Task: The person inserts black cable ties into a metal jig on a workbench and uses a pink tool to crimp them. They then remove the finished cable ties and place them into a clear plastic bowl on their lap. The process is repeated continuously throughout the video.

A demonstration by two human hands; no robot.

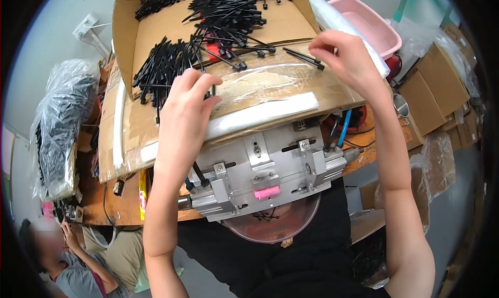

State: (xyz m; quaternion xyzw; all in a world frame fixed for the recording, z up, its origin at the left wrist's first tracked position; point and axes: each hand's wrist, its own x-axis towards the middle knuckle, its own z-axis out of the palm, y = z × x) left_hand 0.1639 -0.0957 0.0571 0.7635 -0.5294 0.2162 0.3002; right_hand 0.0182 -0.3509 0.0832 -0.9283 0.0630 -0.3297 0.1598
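Note:
My left hand (184, 106) is closed at the front edge of a heap of thin black rods with knobbed ends (169, 64). The dark end of one thin black rod (213, 90) shows between its thumb and finger. Farther right, my right hand (345, 56) is curled, thumb and forefinger brought together; whether anything is in them is hidden. Just beside its fingertips, a couple of black rods (304, 58) lie on the taped cardboard (249, 85). Nearer to me is a metal fixture (244, 170) with clamp blocks at both ends and a pink piece (267, 192) at its front.
More rods lie in an open cardboard box (156, 25). A clear bowl (299, 220) with a few dark pieces sits beneath the fixture. At the back right is a pink basin (366, 25). A plastic-wrapped bundle (67, 121) stands left; another person (86, 267) sits at lower left.

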